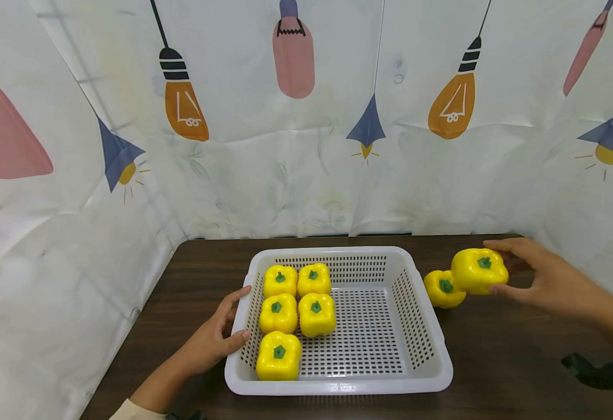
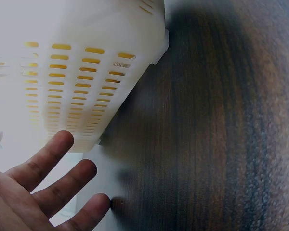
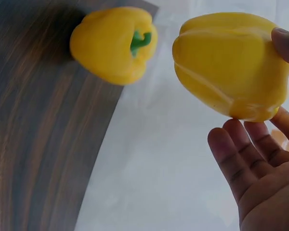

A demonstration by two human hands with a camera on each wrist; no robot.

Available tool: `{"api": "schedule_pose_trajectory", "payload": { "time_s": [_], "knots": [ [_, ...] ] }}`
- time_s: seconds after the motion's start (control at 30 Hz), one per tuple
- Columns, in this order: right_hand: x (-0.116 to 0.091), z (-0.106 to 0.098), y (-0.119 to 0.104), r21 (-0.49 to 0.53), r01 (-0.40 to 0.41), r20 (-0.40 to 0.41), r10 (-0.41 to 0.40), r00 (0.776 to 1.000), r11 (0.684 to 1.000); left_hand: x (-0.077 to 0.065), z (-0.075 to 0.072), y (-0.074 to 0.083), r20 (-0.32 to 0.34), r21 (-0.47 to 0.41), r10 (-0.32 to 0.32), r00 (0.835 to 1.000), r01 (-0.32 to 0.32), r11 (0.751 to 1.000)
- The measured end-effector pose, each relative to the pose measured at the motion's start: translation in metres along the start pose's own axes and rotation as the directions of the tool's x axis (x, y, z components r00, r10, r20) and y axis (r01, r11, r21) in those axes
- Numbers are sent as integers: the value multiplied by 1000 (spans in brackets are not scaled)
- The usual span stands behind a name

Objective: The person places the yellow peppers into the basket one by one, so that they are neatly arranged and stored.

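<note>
Between the thumb and fingers of my right hand (image 1: 553, 280) is a yellow bell pepper (image 1: 479, 271) with a green stem, held above the table to the right of the basket. In the right wrist view the held pepper (image 3: 231, 65) hangs clear of the tabletop. Another yellow bell pepper (image 1: 444, 289) stands on the table just behind it, partly covered in the head view. My left hand (image 1: 214, 338) touches the left rim of a white perforated basket (image 1: 338, 386), its fingers fairly straight. Inside the basket, several yellow peppers (image 1: 279, 357) fill the left side in two columns.
The dark wood-grain table (image 1: 522, 361) reaches to a pale cloth backdrop (image 1: 285, 181) printed with lamps and bulbs. The basket's raised walls surround its slotted floor (image 1: 359, 332). A dark strap-like piece (image 1: 595, 373) sits near the right wrist.
</note>
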State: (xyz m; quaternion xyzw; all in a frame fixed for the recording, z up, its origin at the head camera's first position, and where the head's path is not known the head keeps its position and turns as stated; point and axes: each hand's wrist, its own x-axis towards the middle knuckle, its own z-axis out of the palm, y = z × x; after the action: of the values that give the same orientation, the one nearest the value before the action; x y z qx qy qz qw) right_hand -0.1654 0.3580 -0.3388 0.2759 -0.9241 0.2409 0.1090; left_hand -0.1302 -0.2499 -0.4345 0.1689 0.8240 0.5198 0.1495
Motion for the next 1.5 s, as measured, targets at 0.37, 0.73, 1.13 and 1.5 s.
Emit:
{"api": "schedule_pose_trajectory", "payload": {
  "time_s": [0.37,0.73,1.13,1.5],
  "knots": [
    [7,7,-25,29,156,-27,-155,988,987,-1,0,-1,11,-8,7,1000,-7,1000],
    [12,14,-53,14,93,35,-94,995,996,-1,0,-1,7,-20,15,1000,-15,1000],
    [23,34,-79,108,23,142,-38,989,994,0,0,3,-10,-26,-1,1000,1,1000],
    [29,46,-97,178,-2,197,-34,980,984,0,-1,3,-8,-27,-3,1000,2,1000]
  ]
}}
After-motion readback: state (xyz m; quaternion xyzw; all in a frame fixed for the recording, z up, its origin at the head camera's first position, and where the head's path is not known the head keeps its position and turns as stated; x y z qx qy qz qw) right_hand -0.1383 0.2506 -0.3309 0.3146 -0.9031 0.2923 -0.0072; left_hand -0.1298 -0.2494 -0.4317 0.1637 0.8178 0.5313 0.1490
